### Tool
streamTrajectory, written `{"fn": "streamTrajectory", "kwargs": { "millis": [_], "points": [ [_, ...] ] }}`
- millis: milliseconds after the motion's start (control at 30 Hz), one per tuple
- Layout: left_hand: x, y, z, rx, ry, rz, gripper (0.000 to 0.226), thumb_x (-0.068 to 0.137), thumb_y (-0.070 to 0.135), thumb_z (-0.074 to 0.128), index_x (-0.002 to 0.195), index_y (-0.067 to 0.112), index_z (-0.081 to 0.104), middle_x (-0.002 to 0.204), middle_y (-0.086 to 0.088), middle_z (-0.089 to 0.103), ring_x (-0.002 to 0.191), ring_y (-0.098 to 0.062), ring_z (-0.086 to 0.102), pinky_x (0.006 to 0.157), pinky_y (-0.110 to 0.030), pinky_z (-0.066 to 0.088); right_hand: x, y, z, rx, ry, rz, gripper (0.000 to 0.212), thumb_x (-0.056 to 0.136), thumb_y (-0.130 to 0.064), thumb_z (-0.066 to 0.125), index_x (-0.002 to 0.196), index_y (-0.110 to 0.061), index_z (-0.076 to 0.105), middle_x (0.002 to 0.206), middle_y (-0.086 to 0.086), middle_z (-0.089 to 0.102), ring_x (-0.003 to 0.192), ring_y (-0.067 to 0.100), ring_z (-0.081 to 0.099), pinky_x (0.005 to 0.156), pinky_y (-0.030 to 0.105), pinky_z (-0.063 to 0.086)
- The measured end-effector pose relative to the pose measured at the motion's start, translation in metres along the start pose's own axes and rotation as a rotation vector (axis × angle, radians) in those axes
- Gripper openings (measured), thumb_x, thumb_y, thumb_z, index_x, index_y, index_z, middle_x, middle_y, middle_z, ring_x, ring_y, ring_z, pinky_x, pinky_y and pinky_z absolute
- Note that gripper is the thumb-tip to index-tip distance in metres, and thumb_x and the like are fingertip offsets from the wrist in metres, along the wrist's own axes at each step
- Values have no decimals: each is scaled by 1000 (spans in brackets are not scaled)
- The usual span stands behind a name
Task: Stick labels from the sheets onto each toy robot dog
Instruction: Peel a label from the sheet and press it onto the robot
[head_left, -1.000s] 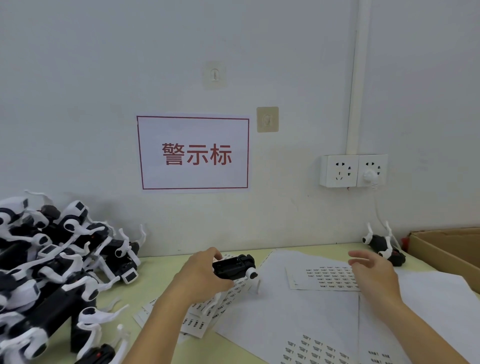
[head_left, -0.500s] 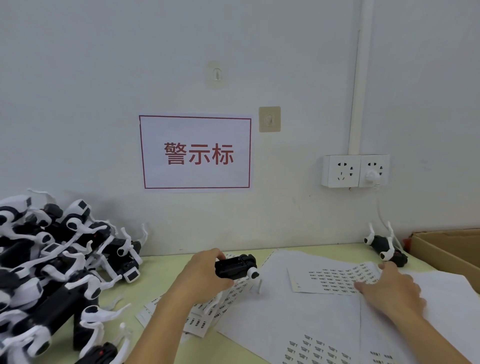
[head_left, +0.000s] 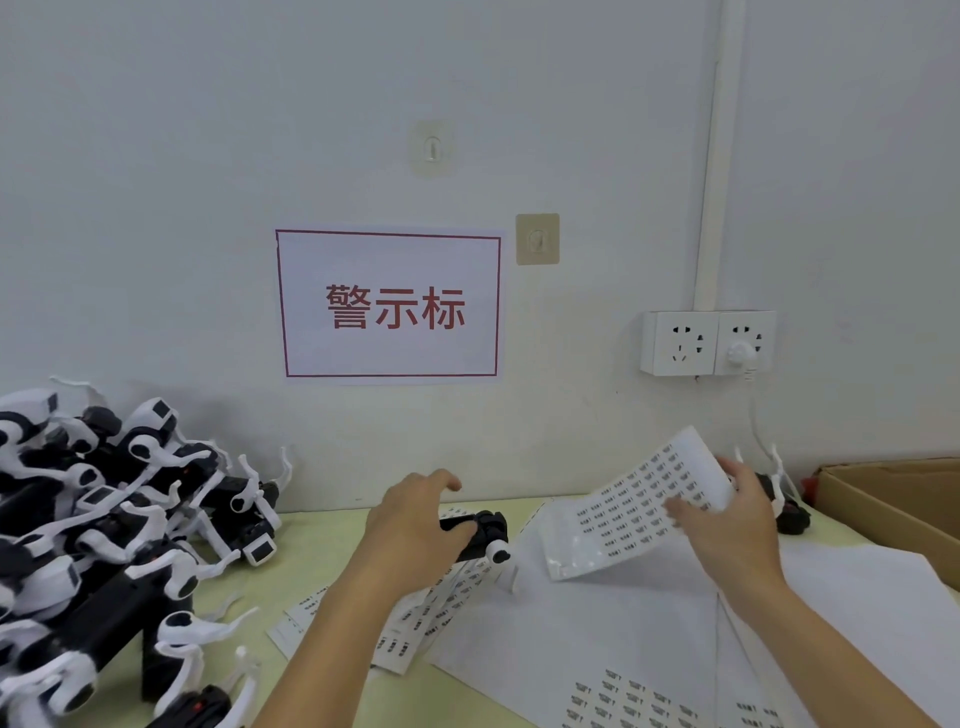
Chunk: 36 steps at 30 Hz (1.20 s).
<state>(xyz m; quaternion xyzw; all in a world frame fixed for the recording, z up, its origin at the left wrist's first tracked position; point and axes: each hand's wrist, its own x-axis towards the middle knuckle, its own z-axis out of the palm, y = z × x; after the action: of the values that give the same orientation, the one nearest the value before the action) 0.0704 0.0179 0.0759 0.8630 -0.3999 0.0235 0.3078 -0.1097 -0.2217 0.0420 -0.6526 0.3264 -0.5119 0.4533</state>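
Left hand grips the dog, its length running sideways; right hand pinches the lifted sheet just right of it.

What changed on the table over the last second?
The right hand dropped onto the label sheet, gripped it and lifted its far end up off the table. The left hand keeps its grip on the toy robot dog; the dog pile stayed put.
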Motion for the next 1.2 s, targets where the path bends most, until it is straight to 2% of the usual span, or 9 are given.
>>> {"fn": "streamTrajectory", "kwargs": {
  "millis": [67, 167, 300, 433, 567, 733, 900, 1000, 1200],
  "points": [
    [-1, 11, -2, -110, 60, 90, 34, 97, 34, 61, 130, 32, 52, 128, 9, 52, 123, -9, 46, 96, -23, 36, -4, -13, 8, 47, -9, -42, 45, 81, 0, 77, 115, -20, 55, 101, 0, 66, 83, 9, 65, 63, 25, 52],
    [-3, 35, -2, -278, 121, 200, 23, 96, 32, 64, 119, 34, 59, 113, 15, 59, 106, -2, 57, 88, -19, 45, -19, -34, 24, 44, -45, -130, 28, 81, -4, 77, 93, -21, 58, 87, -1, 69, 69, 8, 65, 54, 20, 48],
    [-9, 63, 3, -499, 67, 271, 19, 95, 32, 66, 113, 36, 62, 111, 19, 63, 85, 7, 65, 64, -10, 52, -49, -53, 48, 62, -194, -218, 22, 85, -7, 74, 93, -24, 61, 83, -6, 68, 71, 5, 66, 52, 15, 50],
    [-13, 72, 12, -612, 45, 271, 26, 95, 30, 68, 119, 37, 59, 112, 25, 61, 91, 13, 63, 66, -6, 49, -67, -61, 58, 113, -342, -266, 22, 89, -6, 67, 94, -28, 66, 79, -2, 67, 67, 17, 62, 55, 25, 54],
    [-13, 73, 14, -673, 110, 241, 21, 97, 28, 64, 118, 32, 66, 113, 22, 67, 95, 9, 64, 69, -5, 48, -66, -66, 55, 163, -443, -212, 15, 94, -14, 64, 98, -27, 70, 88, 2, 71, 81, 23, 68, 69, 39, 61],
    [-10, 71, 15, -633, 102, 233, 23, 100, 27, 60, 117, 36, 72, 118, 21, 69, 108, 6, 62, 83, -6, 47, -59, -69, 51, 287, -492, -33, 14, 96, -13, 62, 100, -17, 75, 90, 6, 77, 86, 22, 75, 70, 29, 60],
    [-9, 67, 18, -696, 71, 241, 36, 93, 15, 69, 124, 33, 68, 122, 21, 67, 117, 7, 58, 98, -23, 53, -53, -71, 48, 541, -478, 190, 17, 94, -10, 65, 104, 2, 71, 96, 19, 76, 92, 31, 74, 73, 27, 60],
    [-9, 66, 18, -709, 69, 266, 36, 93, 7, 67, 114, 36, 69, 111, 23, 71, 110, 8, 62, 95, -22, 52, -51, -74, 45, 711, -551, 274, 21, 93, -9, 63, 103, 8, 70, 103, 23, 74, 96, 31, 74, 75, 26, 60],
    [-8, 65, 17, -732, 165, 251, 20, 93, 6, 67, 104, 21, 75, 98, 16, 76, 98, 3, 69, 84, -15, 54, -49, -78, 39, 796, -690, 291, 29, 79, -2, 66, 102, 15, 69, 113, 28, 70, 103, 31, 71, 82, 27, 59]
  ]
}}
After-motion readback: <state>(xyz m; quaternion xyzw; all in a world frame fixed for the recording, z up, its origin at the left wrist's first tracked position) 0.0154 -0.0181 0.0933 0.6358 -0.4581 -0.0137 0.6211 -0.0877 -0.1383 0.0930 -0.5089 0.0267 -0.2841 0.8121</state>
